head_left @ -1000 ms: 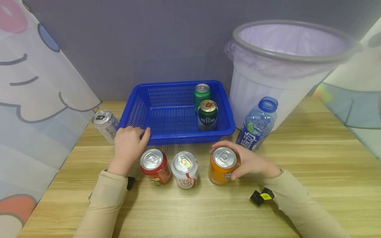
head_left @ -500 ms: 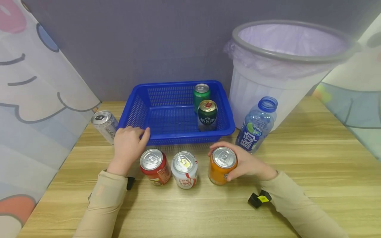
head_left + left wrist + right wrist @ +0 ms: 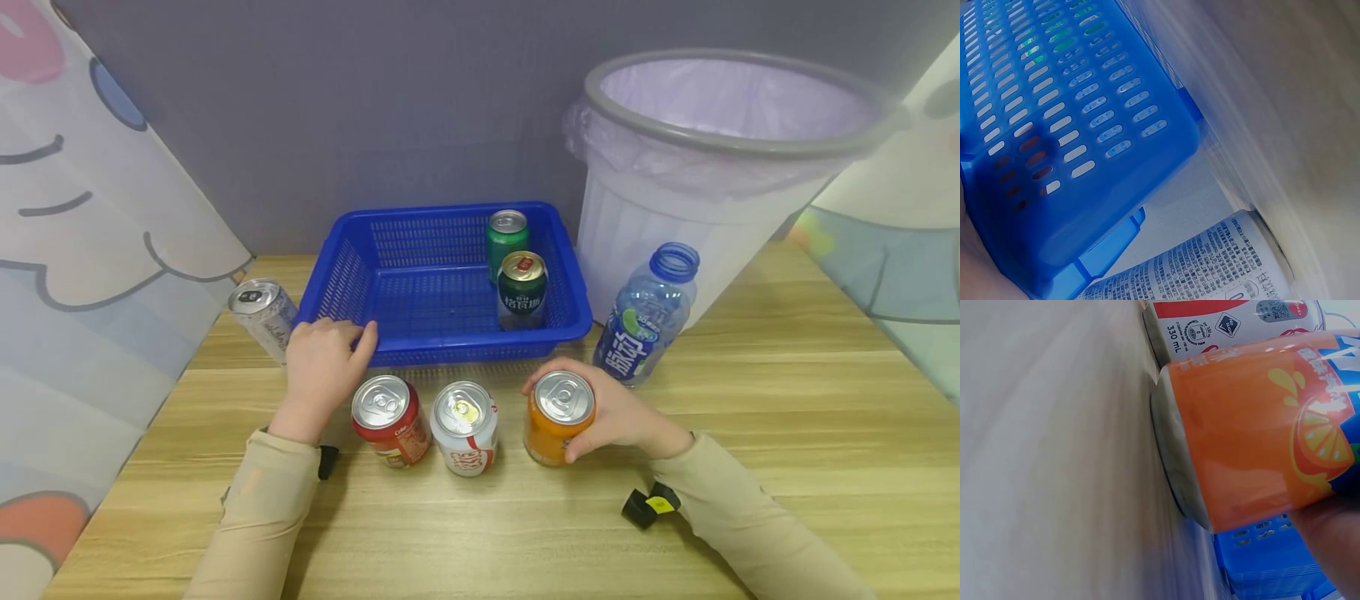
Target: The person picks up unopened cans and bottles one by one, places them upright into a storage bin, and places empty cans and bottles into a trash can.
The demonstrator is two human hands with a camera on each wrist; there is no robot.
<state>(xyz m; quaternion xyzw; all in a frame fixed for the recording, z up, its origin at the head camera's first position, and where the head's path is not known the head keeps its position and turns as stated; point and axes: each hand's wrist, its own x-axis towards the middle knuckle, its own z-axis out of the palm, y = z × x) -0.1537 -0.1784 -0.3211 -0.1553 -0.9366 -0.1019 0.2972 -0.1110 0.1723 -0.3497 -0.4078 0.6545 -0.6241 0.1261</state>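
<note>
Seemingly a screened-off booth of some sort: a wood-grain bench point(image 3: 450, 533) under the right grip point(image 3: 617, 410), a grey panel point(image 3: 337, 100) rising beyond it, and 2 cartoon-printed sheets point(image 3: 97, 225), 1 well left of the grip, 1 to its right.

Grip point(image 3: 1333, 544) holds orange can point(image 3: 1241, 440), base facing tabletop point(image 3: 1054, 456); white-and-red can point(image 3: 1244, 326) near, blue basket point(image 3: 1269, 559) beyond.

- Orange can point(image 3: 546, 429), near: smooth, glossy printed metal, silvery lid.
- Red can point(image 3: 393, 427) and white can point(image 3: 465, 446), near: shiny metal.
- Basket point(image 3: 465, 342), far: slotted plastic, smooth, softly shiny.
- Bottle point(image 3: 648, 312), right: glossy see-through plastic.
- Bin point(image 3: 660, 217), far right: ribbed plastic, crinkled plastic liner point(image 3: 735, 104).
- Table point(image 3: 450, 542): smooth wood grain, low sheen.
- Sleeves point(image 3: 273, 500): matt cloth.
</note>
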